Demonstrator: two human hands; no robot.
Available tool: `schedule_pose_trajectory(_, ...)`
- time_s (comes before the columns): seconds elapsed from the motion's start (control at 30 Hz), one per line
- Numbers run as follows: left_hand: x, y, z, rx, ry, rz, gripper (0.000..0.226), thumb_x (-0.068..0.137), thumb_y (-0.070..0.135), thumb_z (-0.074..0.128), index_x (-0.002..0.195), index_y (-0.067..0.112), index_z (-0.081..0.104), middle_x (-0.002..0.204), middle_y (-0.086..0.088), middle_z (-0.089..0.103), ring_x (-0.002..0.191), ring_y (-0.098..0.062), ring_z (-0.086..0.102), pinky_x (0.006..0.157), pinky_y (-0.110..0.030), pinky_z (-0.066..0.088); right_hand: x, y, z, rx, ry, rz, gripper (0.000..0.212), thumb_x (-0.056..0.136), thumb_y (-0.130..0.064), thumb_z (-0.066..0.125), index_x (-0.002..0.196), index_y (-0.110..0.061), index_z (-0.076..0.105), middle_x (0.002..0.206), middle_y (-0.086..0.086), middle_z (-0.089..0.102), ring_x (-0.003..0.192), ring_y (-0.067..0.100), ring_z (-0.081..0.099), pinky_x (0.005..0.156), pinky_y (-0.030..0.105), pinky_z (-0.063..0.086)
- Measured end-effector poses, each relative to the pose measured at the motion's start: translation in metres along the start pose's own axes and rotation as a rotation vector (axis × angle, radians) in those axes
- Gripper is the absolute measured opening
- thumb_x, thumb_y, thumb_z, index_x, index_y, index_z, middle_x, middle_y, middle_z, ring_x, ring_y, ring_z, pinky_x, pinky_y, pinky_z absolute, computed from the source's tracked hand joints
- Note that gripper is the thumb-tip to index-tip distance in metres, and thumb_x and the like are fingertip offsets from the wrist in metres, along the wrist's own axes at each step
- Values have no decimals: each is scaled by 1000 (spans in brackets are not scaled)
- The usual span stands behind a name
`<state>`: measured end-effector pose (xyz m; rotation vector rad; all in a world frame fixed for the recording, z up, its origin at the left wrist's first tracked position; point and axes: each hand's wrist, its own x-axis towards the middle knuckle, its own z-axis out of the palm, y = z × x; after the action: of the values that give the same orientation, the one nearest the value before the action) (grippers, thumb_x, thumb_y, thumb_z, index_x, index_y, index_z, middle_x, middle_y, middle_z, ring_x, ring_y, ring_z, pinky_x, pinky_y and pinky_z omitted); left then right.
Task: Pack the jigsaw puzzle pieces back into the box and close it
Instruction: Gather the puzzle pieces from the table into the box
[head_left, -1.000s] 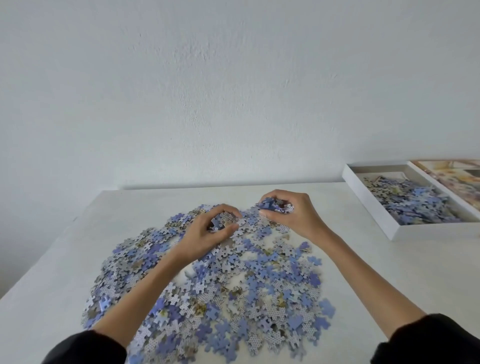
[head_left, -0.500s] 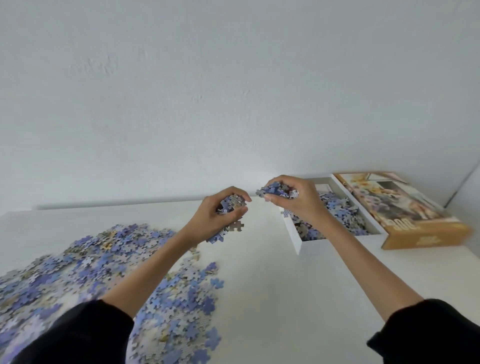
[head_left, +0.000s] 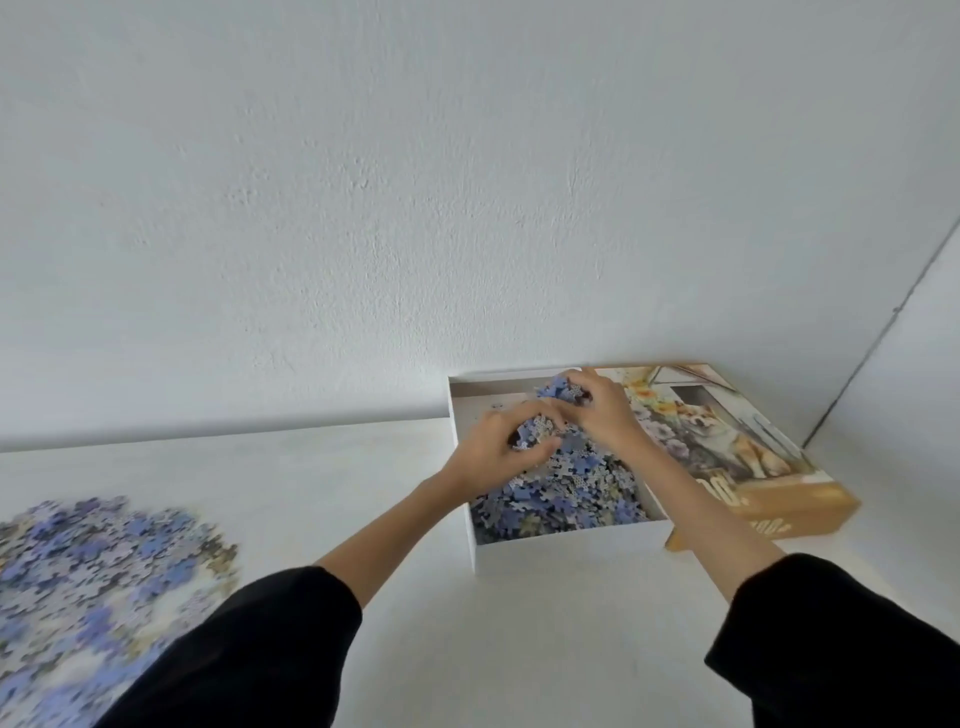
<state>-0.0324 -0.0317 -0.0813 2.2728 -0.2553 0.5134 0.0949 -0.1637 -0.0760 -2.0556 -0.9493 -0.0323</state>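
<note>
Both hands are over the open white box (head_left: 566, 548) at the table's right. My left hand (head_left: 493, 452) grips a handful of blue puzzle pieces (head_left: 535, 434) just above the heap inside the box (head_left: 571, 493). My right hand (head_left: 602, 410) holds another bunch of pieces (head_left: 558, 387) a little farther back, over the box's far end. A large spread of loose blue and grey pieces (head_left: 88, 566) lies on the table at the left. The box lid (head_left: 727, 447), printed with a dog and flowers, lies to the right of the box, touching it.
The white table (head_left: 519, 649) runs up to a white wall behind the box. A room corner shows at the far right behind the lid. Bare table lies between the loose pieces and the box.
Both hands lifted handfuls of pieces from the pile and carried them right, from beside the box to above its inside. My view swung right with them.
</note>
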Motion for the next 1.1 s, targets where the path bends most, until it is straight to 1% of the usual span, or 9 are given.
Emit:
schedule_pose_trajectory(0.07, 2, -7, 10, 104, -25, 20, 28, 84, 48, 54, 103, 29, 60, 93, 7, 68, 60, 2, 53, 62, -30, 50, 0, 11, 3, 10, -53, 16, 11, 77, -35, 68, 87, -36, 62, 97, -17, 64, 119, 21, 47, 104, 42, 33)
schedule_pose_trajectory(0.13, 3, -14, 13, 184, -68, 36, 33, 82, 53, 54, 106, 31, 60, 112, 11, 62, 90, -5, 58, 74, -38, 51, -3, 15, 5, 17, -68, 40, 16, 73, -47, 64, 88, -40, 62, 102, -13, 65, 110, 12, 54, 100, 39, 40)
schedule_pose_trajectory(0.33, -8, -14, 15, 389, -75, 45, 48, 75, 66, 50, 105, 30, 63, 121, 5, 51, 118, -12, 44, 98, -42, 37, -13, 20, 13, -16, 17, -23, 19, 88, -32, 58, 97, -20, 69, 96, -4, 66, 94, 7, 54, 86, 24, 39)
schedule_pose_trajectory(0.47, -18, -5, 23, 487, -282, -12, 61, 79, 65, 52, 125, 26, 50, 136, -3, 38, 124, -22, 38, 101, -40, 33, -13, 28, 22, -115, -63, -17, 21, 94, -29, 47, 86, -26, 66, 91, 3, 61, 92, 15, 50, 85, 32, 36)
schedule_pose_trajectory(0.6, -16, -8, 22, 593, -497, -125, 69, 84, 61, 49, 141, 28, 25, 148, -10, 17, 130, -30, 34, 102, -41, 35, -9, 24, 27, -172, -173, 34, 22, 96, -24, 43, 96, -20, 65, 96, 3, 54, 96, 18, 48, 82, 32, 39)
schedule_pose_trajectory(0.73, -10, -11, 15, 725, -467, -228, 79, 82, 64, 48, 145, 27, 20, 151, -13, 15, 136, -31, 23, 110, -46, 23, -5, 19, 22, -177, -26, 1, 21, 95, -23, 46, 100, -20, 66, 99, 2, 58, 100, 17, 49, 86, 32, 40)
schedule_pose_trajectory(0.83, -12, -9, 12, 830, -388, -246, 67, 89, 53, 47, 143, 18, 28, 151, -11, 15, 139, -28, 17, 112, -46, 17, -10, 17, 15, -211, 57, -40, 15, 90, -22, 53, 96, -22, 67, 92, -1, 60, 89, 13, 53, 79, 34, 46)
schedule_pose_trajectory(0.97, -16, -2, 18, 621, -364, -271, 48, 94, 32, 43, 136, 11, 34, 143, -14, 30, 127, -29, 36, 102, -42, 35, -19, 25, 14, -245, -103, -59, 16, 89, -20, 54, 94, -26, 68, 94, -5, 64, 79, 6, 54, 76, 37, 50)
schedule_pose_trajectory(1.1, -11, -4, 25, 617, -410, -345, 55, 96, 42, 37, 140, 11, 28, 139, -17, 33, 125, -32, 37, 99, -46, 38, -18, 26, 21, -279, -270, -45, 29, 96, -16, 41, 116, -21, 61, 120, 0, 55, 109, 16, 51, 93, 32, 41)
